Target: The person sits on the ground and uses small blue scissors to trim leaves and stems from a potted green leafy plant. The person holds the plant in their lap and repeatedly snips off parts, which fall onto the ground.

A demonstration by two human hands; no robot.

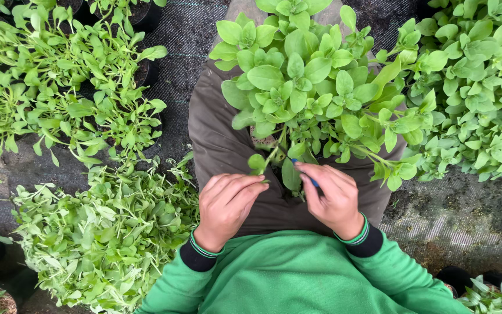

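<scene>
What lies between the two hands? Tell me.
In the head view, between the left hand and right hand hang a stem and lower leaves of the potted plant, over the brown trousers.

A bushy potted plant (315, 87) with rounded light-green leaves rests on the person's lap. One thin stem (271, 156) at its lower edge, bearing a small leaf, slants down from the plant, beside a small blue tool (312, 180), mostly hidden.
</scene>
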